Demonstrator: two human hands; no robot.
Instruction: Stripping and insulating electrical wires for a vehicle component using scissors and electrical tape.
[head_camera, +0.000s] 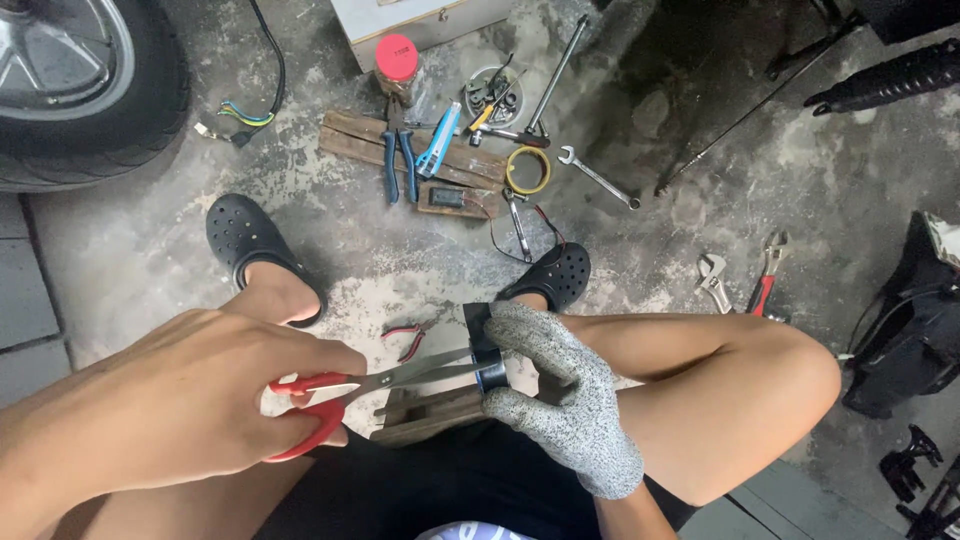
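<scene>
Item, nearest the camera: left hand (190, 400), bare, fingers closed through the red handles of a pair of scissors (330, 395). The blades are parted a little and point right, their tips meeting a roll of black tape (490, 350).

Item: right hand (565, 395), in a grey speckled glove, pinching the roll of black tape between thumb and fingers, with a short tail of tape standing up from the top of the roll. The roll is held in the air above the knees, over a wooden block (430, 415) that lies between the legs.

Step in hand, as judged: cutting a length of tape off the roll. The blades sit at the tape but the strip looks uncut. The next move would call for closing the blades squarely across the strip while the gloved fingers keep it taut and clear of the edge.

Item, on the concrete floor (150, 240): small red-handled pliers (405, 335) just beyond the scissors. Toward the floor's far edge, blue-handled pliers (398, 160) on a wooden plank (350, 140), a yellow tape ring (528, 170), a spanner (598, 178), and a red-capped jar (397, 65).

Item, far left corner: a tyre (90, 90).
</scene>
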